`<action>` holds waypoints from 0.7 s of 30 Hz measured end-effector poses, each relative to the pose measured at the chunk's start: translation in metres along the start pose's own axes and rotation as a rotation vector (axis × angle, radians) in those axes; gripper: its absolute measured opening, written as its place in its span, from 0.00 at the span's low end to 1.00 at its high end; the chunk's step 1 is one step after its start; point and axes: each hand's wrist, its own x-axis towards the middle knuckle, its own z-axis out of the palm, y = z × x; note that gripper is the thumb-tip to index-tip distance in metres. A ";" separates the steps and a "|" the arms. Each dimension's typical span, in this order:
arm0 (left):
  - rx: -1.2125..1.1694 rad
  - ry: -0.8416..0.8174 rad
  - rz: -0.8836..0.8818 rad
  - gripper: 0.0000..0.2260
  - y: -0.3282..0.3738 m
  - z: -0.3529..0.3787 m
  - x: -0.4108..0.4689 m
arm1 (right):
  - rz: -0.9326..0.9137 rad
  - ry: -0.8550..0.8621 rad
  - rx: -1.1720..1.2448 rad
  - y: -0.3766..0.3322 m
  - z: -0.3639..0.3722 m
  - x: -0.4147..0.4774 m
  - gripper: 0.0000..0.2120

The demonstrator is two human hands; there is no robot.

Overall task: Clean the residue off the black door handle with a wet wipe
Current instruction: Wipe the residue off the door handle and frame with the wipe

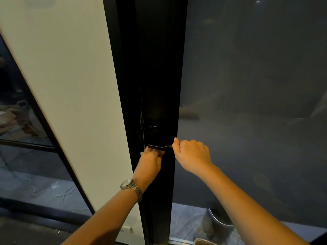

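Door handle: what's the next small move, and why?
Probably slide the left hand and the pale scrap it pinches, likely the wipe, rightward along the underside of the door handle. It sits under the bar's left end, while the right hand grips the other end, seemingly steadying it.

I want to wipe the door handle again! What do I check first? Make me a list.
1. Right hand grips the end of the black door handle to steady it: ok.
2. Left hand is up against the handle's underside: ok.
3. Wet wipe is in the left hand: cannot tell; only a pale blurred bit shows by its fingers.
4. Residue is gone: cannot tell; the handle is too dark.
5. Wristwatch is away from the wet spot: ok; it sits on the left wrist, below the handle.
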 end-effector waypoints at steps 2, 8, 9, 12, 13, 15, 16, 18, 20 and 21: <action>-0.013 -0.025 0.018 0.12 0.003 0.004 0.001 | 0.009 0.002 0.007 0.000 -0.001 -0.001 0.26; -0.215 0.169 -0.159 0.17 0.005 0.003 0.004 | -0.008 -0.006 0.022 0.001 0.000 0.001 0.26; -0.247 0.214 -0.189 0.19 0.006 0.003 0.005 | -0.009 -0.007 0.025 0.002 0.001 0.001 0.26; -0.267 0.222 -0.218 0.15 0.001 0.009 0.001 | -0.014 -0.002 0.030 0.003 0.002 0.002 0.26; -0.250 0.209 -0.196 0.13 -0.003 0.011 -0.002 | -0.019 -0.001 0.030 0.003 0.002 0.002 0.26; -0.177 0.185 -0.141 0.10 -0.009 0.013 -0.006 | -0.024 0.003 0.029 0.003 0.002 0.002 0.26; -0.140 0.167 -0.119 0.09 -0.011 0.012 -0.006 | -0.023 0.005 0.028 0.002 0.002 0.002 0.26; -0.096 0.126 -0.097 0.09 -0.013 0.007 -0.005 | -0.022 0.008 0.024 0.002 0.002 0.002 0.26; -0.091 0.106 -0.126 0.11 -0.015 0.003 -0.002 | -0.023 0.008 0.017 0.002 0.002 0.002 0.26; -0.106 0.101 -0.167 0.11 -0.016 0.003 -0.002 | -0.025 0.010 0.013 0.003 0.002 0.002 0.26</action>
